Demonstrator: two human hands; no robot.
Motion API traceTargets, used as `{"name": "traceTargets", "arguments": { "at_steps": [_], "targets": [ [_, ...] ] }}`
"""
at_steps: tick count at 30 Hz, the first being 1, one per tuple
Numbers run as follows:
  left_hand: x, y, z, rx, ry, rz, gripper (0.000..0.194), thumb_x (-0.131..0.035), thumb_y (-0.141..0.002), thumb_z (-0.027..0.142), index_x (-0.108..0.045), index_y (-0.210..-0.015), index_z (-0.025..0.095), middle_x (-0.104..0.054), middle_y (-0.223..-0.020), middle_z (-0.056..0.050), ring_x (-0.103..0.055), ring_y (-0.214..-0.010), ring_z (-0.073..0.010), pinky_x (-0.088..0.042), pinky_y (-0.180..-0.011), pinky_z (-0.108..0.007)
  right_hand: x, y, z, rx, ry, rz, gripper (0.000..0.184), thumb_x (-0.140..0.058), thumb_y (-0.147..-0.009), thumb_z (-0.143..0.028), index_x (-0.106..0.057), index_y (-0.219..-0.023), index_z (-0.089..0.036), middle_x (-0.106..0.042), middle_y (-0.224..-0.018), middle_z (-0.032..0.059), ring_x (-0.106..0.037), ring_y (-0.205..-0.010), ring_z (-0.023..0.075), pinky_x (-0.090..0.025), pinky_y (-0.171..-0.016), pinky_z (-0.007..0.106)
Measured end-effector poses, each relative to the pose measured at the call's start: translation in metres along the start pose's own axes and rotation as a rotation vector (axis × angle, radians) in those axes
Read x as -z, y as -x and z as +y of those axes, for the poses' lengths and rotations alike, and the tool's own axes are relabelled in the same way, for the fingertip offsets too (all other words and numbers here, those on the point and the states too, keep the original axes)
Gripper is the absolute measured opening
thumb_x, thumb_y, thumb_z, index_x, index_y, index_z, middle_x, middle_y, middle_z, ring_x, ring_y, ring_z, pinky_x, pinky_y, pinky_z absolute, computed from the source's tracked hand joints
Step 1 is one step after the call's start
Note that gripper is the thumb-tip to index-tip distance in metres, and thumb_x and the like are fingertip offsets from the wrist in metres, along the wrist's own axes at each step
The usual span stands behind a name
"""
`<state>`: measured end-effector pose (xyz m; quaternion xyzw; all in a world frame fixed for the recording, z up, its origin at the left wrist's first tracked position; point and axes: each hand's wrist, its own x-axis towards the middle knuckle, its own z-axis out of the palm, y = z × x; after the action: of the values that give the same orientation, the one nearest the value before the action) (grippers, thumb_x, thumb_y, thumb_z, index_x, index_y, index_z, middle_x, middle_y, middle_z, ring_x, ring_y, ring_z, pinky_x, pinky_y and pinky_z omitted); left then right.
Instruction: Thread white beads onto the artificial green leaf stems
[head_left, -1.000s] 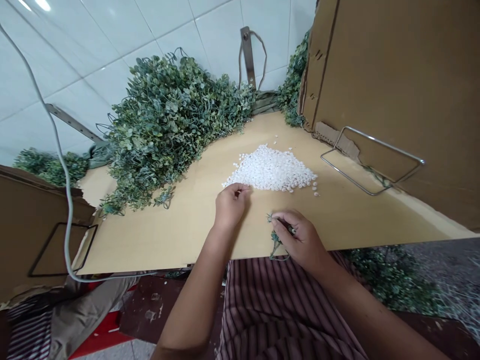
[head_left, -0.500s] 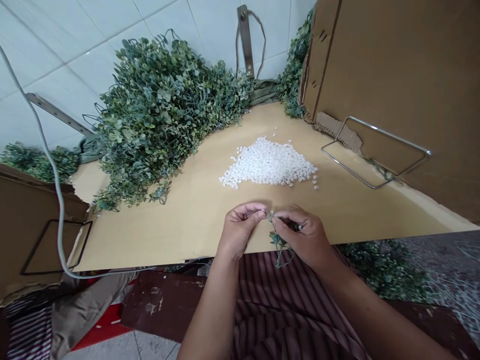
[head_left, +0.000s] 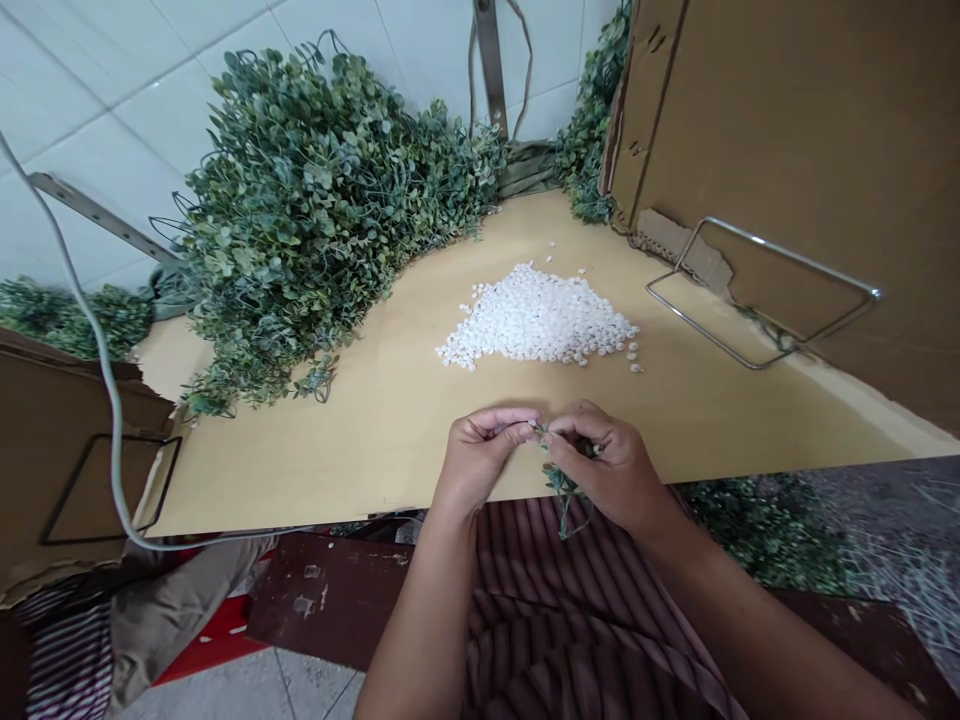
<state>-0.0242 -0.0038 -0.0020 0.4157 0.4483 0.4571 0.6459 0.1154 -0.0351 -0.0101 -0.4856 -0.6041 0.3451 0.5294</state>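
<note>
My right hand [head_left: 611, 460] is closed on a sprig of artificial greenery [head_left: 559, 482], whose leaves and looped stem hang below the fingers at the table's front edge. One end of the sprig points left, toward my left hand [head_left: 480, 455]. That hand pinches a small white plastic piece [head_left: 533, 424] between thumb and forefinger, right against the sprig's tip. Another little pale piece [head_left: 598, 450] shows in the curl of my right fingers. Just beyond both hands lies a heap of small white plastic pieces [head_left: 540, 320] on the tan tabletop [head_left: 337, 470].
A large pile of artificial greenery [head_left: 300, 210] stands back left against the tiled wall. Cardboard boxes [head_left: 795, 130] flank both sides, with a wire frame [head_left: 757, 240] at the right. A white cable [head_left: 101, 330] hangs at left. Another person's trouser leg [head_left: 180, 595] shows lower left.
The sprig's tip has turned toward my left fingertips and now meets the white piece there. Both hands stay almost in place, while the view has shifted slightly.
</note>
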Motion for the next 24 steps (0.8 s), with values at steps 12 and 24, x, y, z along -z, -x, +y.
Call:
{"name": "traceTargets", "arguments": {
  "at_steps": [12, 24],
  "targets": [
    [0.0003, -0.0003, -0.0007, -0.005, -0.012, -0.01, 0.024, -0.085, -0.049, 0.033, -0.075, -0.065, 0.018, -0.072, -0.064, -0.003, -0.064, -0.06, -0.0131, -0.053, -0.067, -0.027, 0.0008, 0.0001, 0.0001, -0.017, 0.004, -0.032, 0.018, -0.049, -0.075, -0.02, -0.052, -0.058, -0.019, -0.046, -0.059, -0.0005, -0.046, -0.056, 0.0143, -0.038, -0.053, 0.026],
    [0.0043, -0.0023, 0.0039, 0.032, -0.089, -0.084, 0.025, -0.085, -0.048, 0.035, -0.074, -0.063, 0.018, -0.071, -0.062, -0.003, -0.063, -0.057, -0.0128, -0.053, -0.066, -0.028, 0.0037, 0.0008, 0.0019, -0.042, -0.024, -0.077, 0.016, -0.049, -0.073, -0.019, -0.053, -0.058, -0.018, -0.044, -0.059, -0.001, -0.043, -0.054, 0.0126, -0.036, -0.051, 0.025]
  ]
}}
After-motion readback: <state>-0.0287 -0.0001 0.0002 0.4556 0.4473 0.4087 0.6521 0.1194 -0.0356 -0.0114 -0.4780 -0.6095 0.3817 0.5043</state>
